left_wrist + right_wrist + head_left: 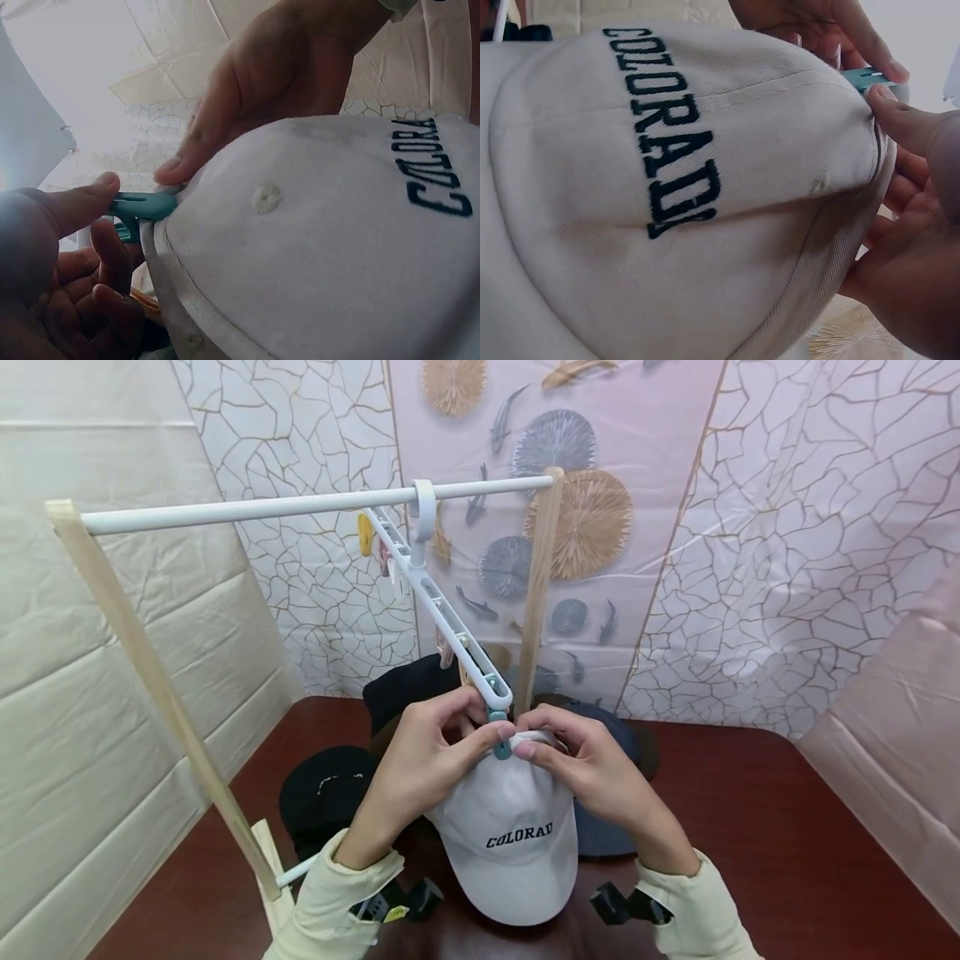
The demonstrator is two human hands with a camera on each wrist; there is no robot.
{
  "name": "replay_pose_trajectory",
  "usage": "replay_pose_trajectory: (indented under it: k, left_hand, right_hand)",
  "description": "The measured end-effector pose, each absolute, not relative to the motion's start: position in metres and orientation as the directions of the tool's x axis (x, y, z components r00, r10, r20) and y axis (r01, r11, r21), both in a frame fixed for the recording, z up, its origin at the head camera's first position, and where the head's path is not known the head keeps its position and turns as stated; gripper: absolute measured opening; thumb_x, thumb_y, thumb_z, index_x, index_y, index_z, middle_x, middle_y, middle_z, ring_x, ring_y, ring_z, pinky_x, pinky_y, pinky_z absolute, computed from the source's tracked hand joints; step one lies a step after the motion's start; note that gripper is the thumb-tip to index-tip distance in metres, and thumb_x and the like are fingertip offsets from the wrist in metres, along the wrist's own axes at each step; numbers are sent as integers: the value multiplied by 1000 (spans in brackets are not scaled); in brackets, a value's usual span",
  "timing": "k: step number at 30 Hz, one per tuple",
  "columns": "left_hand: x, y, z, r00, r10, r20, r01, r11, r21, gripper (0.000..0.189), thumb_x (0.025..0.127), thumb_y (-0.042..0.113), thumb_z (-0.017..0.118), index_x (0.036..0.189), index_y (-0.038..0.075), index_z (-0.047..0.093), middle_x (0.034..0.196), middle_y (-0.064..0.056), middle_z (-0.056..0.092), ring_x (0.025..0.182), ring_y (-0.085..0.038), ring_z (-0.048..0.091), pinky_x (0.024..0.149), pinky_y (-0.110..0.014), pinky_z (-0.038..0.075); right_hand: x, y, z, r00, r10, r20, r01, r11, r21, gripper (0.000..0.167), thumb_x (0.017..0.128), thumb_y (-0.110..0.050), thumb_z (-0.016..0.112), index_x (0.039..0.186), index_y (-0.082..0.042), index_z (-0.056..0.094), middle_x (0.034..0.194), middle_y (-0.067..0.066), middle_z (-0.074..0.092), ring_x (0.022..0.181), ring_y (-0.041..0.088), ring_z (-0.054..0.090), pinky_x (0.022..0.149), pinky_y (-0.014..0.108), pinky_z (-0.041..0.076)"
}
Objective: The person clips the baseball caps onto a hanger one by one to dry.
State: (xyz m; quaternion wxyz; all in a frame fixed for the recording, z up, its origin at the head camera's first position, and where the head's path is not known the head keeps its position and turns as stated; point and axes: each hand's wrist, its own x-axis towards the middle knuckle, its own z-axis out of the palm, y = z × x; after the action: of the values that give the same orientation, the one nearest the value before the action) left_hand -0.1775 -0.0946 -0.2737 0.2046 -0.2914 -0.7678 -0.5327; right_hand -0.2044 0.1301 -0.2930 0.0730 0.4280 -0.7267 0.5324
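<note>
A white cap [506,806] with dark lettering hangs brim-down below the near end of a white clip hanger [442,614]. A teal clothespin [502,748] on that end is pinched by my left hand [420,764], its thumb on the clip's side. My right hand [600,764] grips the cap's upper edge just right of the clip. In the left wrist view, the clothespin's [146,205] tip overlaps the cap's edge. The right wrist view shows the cap's [705,150] front, with my right thumb [904,124] at its edge.
The hanger hooks over a white rail [247,510] between wooden posts [168,693]. Other clips, one a yellow clip [365,534], hang along it. A black cap [330,793] and a dark blue cap [603,827] lie on the reddish-brown table [750,843].
</note>
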Motion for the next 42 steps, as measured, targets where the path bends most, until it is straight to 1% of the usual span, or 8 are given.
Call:
replay_pose_trajectory:
  k: [4, 11, 16, 23, 25, 32, 38, 42]
  left_hand:
    - [-177, -93, -273, -744, 238, 624, 668, 289, 686, 13, 95, 18, 82, 93, 11, 71, 71, 3, 58, 57, -12, 52, 53, -26, 44]
    - [-179, -93, -275, -763, 235, 602, 646, 262, 716, 13, 94, 18, 82, 100, 11, 73, 74, 2, 63, 59, -13, 56, 55, -26, 47]
    - [-179, -88, -277, -771, 201, 605, 637, 251, 729, 14, 93, 21, 84, 100, 11, 75, 77, 2, 69, 62, -12, 61, 57, -26, 49]
    - [-178, -84, -278, -783, 194, 591, 621, 300, 724, 18, 96, 24, 80, 108, 11, 76, 88, 1, 74, 69, -11, 65, 63, -27, 53]
    - [-177, -86, -277, -796, 186, 577, 602, 350, 718, 18, 97, 27, 80, 107, 14, 76, 88, 3, 73, 70, -10, 64, 64, -28, 54]
    - [-169, -96, -270, -850, 72, 522, 476, 529, 702, 26, 92, 47, 81, 89, 23, 75, 70, 8, 64, 65, -12, 58, 57, -30, 46]
    - [-163, -97, -268, -864, -40, 502, 360, 648, 671, 45, 94, 65, 69, 79, 23, 69, 61, 4, 53, 59, -17, 53, 55, -35, 41]
    - [-155, -97, -265, -850, -86, 520, 314, 709, 631, 48, 101, 62, 60, 76, 21, 65, 60, 2, 50, 58, -18, 52, 54, -35, 41]
  right_hand:
    - [-206, 131, -293, -623, -569, 537, -673, 38, -739, 15, 103, -1, 65, 116, -7, 70, 108, 6, 69, 93, 14, 66, 78, 29, 56]
    - [-207, 133, -293, -660, -560, 501, -650, 91, -755, 13, 105, -8, 64, 117, -5, 70, 109, 8, 69, 91, 16, 66, 77, 29, 55]
    - [-201, 139, -287, -705, -509, 494, -642, 161, -750, 17, 104, -9, 67, 121, -10, 69, 117, 3, 69, 104, 18, 66, 86, 30, 54]
    - [-194, 145, -280, -693, -423, 584, -710, 258, -655, 25, 100, -5, 73, 124, -9, 68, 121, 3, 69, 116, 19, 65, 103, 37, 52]
    - [-196, 150, -279, -702, -389, 597, -708, 290, -644, 25, 99, -5, 73, 124, -7, 68, 121, 5, 69, 115, 19, 65, 104, 38, 52]
    - [-210, 186, -278, -790, -243, 563, -610, 414, -676, 24, 108, -15, 63, 129, -5, 66, 126, 8, 68, 116, 9, 62, 95, 18, 48]
    - [-213, 201, -279, -797, -221, 562, -599, 412, -687, 27, 110, -19, 59, 130, -1, 65, 124, 9, 66, 115, 10, 61, 94, 16, 48]
    - [-212, 202, -276, -792, -201, 576, -604, 392, -694, 26, 110, -18, 58, 128, 0, 65, 123, 12, 67, 113, 11, 64, 93, 15, 50]
